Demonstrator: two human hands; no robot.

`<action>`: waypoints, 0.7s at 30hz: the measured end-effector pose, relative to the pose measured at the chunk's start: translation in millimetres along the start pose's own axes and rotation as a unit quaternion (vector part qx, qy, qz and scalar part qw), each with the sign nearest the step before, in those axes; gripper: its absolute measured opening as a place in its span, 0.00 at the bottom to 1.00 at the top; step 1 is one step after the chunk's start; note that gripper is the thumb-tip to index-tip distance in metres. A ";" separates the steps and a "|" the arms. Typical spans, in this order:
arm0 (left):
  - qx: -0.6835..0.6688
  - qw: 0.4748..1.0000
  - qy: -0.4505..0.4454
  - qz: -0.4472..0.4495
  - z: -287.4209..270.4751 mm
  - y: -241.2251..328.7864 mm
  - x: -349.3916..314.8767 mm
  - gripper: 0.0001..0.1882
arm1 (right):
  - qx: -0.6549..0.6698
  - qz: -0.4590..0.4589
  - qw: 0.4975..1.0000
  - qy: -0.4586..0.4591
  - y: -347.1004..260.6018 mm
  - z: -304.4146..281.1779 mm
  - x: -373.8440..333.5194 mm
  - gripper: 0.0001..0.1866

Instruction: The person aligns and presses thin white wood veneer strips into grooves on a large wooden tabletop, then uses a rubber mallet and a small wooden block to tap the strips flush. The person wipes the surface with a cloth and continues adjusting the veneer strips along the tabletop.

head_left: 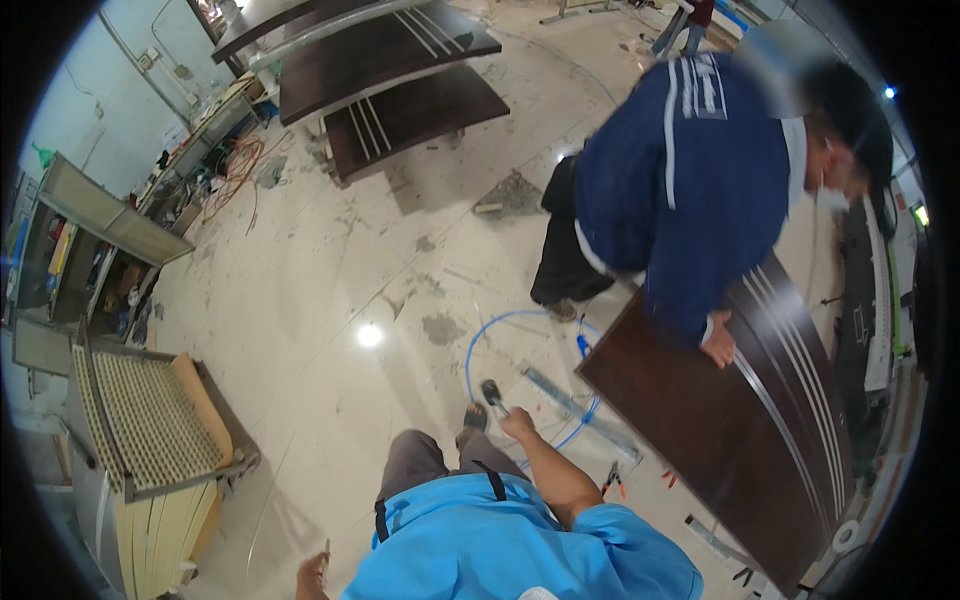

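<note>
Right hand [516, 424] closed round the handle of a small tool [492, 393], head up and clear of the floor, apparently for ready use; left hand [312, 577] low at the frame edge, how far open impossible to tell; just right of the tool, a blue hose [478, 335] looped on the tiles; beyond it, a dark door panel [735, 430] steadied flat by a co-worker's hand [717, 346], probably against sliding.

Signs and screens in the workshop

A small lit green screen [920, 214] glows at the far right edge; no packages or labels are legible.
</note>
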State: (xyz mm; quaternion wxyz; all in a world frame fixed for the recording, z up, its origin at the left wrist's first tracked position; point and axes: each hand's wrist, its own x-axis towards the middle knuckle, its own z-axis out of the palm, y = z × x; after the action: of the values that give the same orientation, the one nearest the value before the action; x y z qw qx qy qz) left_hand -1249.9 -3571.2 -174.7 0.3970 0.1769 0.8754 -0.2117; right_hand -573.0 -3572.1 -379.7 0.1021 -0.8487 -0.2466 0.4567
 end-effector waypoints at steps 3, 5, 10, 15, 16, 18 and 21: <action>-0.036 0.985 -0.052 0.159 45.6 60.5 -24.8 0.29 | -0.030 -0.134 0.990 0.038 -105.8 -64.4 84.7 0.22; -0.048 0.962 -0.078 0.256 60.7 114.1 -37.1 0.31 | 0.052 -0.115 0.992 0.002 -172.8 -105.8 144.7 0.19; -0.096 0.943 -0.084 0.306 73.3 364.2 -23.1 0.35 | 0.165 -0.026 0.986 0.016 -301.4 -212.7 260.6 0.12; -0.070 0.864 -0.180 0.464 96.2 732.7 -89.8 0.48 | 0.308 0.103 0.944 0.058 -356.3 -321.5 351.0 0.12; 0.044 0.847 -0.087 0.523 101.6 807.3 -130.1 0.49 | 0.386 0.116 0.914 0.047 -358.2 -341.4 373.6 0.12; 0.187 0.744 0.055 0.639 123.5 942.8 -240.2 0.52 | 0.462 0.135 0.875 0.060 -359.7 -375.2 423.4 0.11; 0.247 0.545 0.101 0.795 185.2 1082.4 -434.0 0.56 | 0.457 0.175 0.857 0.161 -344.4 -413.6 498.3 0.11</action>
State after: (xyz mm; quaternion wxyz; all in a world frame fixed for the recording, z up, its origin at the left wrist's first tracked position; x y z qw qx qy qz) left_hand -347.9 -2809.7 -199.7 0.2522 0.9119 0.3238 0.0017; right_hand -113.8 -3000.3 -371.2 0.4351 -0.7974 0.1625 0.3853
